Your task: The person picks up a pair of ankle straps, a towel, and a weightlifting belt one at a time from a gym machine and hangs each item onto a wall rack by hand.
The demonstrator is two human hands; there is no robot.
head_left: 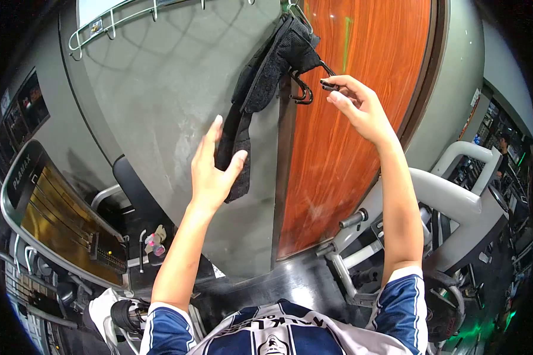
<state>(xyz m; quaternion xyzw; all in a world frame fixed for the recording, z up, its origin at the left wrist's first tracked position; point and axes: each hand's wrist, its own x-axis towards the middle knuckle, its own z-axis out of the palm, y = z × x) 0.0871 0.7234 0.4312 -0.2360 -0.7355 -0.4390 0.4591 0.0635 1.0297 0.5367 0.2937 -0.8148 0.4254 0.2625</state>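
A black padded strap (260,77) hangs from a metal hook at the end of the wall rack, its long tail (241,171) dangling down the grey wall. At its upper right side, dark curved loops (302,93) stick out in front of the wooden door. My right hand (361,109) pinches a thin black cord end (329,86) between thumb and fingertips, the cord running back up to the strap. My left hand (212,171) is beside the strap's tail, fingers stretched and thumb apart, overlapping its edge in this view.
The wire rack (154,12) with several hooks runs along the wall top. A reddish wooden door (337,160) is behind my right hand. A gym machine marked PLAMAX (26,171) stands left, and a grey-framed machine (450,195) right. A person (503,155) is far right.
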